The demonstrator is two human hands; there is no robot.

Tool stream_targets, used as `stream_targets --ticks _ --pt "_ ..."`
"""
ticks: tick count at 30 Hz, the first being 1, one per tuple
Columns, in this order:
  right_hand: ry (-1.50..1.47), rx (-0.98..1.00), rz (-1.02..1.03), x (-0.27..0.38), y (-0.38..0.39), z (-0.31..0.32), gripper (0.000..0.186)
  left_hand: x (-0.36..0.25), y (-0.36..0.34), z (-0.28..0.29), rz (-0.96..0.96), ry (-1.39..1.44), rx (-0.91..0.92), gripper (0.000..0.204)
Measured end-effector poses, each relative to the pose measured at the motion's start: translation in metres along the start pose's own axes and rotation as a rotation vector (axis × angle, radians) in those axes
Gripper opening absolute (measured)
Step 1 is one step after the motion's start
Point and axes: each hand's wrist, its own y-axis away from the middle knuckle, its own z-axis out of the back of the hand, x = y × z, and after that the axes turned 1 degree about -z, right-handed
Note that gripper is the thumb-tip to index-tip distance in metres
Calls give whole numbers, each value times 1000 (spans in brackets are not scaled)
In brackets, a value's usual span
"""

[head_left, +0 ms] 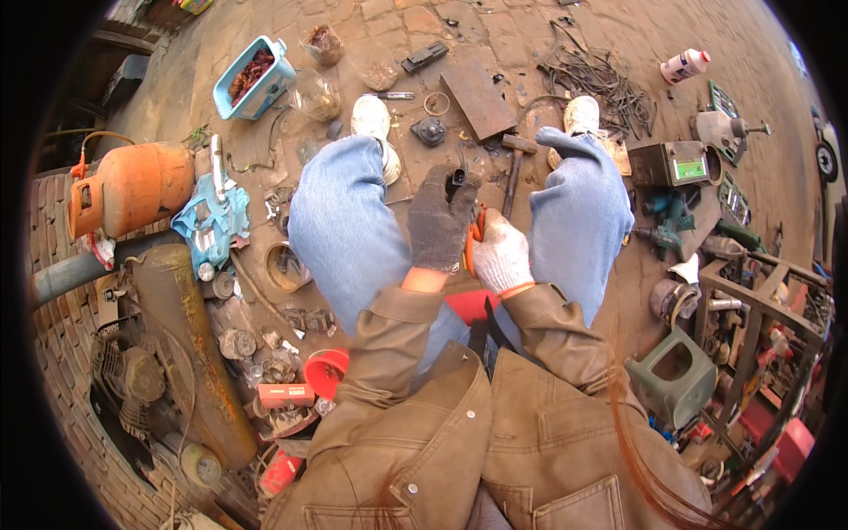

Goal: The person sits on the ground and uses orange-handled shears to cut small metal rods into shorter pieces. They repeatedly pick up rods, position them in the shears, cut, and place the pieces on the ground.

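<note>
My left hand [439, 221], in a dark grey glove, is closed around a small black cylindrical part [458, 177] whose end shows between thumb and fingers. Close beside it, my right hand [502, 256] wears a white knit glove and grips a tool with orange handles [478, 226], which looks like pliers. The tool's jaws are hidden by the left glove. Both hands are between my knees, above the ground. Just past them lie a hammer [513, 177], a black round part [430, 132], a metal ring [436, 104] and a flat rusty steel block [478, 99].
At left are a blue basket [256, 81], an orange gas cylinder [132, 189] and a long rusty cylinder [199, 353]. Tangled cable [601, 88] lies ahead. On the right stand a battery-like box [676, 165], a teal power drill [671, 225], a green stool [673, 375] and a metal rack [760, 300].
</note>
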Motion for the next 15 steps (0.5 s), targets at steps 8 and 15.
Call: stream_targets --ticks 8,15 --pt "-129 180 -225 -7 4 -7 22 10 13 -9 -50 153 -59 20" --pt "-310 192 -196 -9 -6 -10 33 59 34 -16 316 208 -311 23"
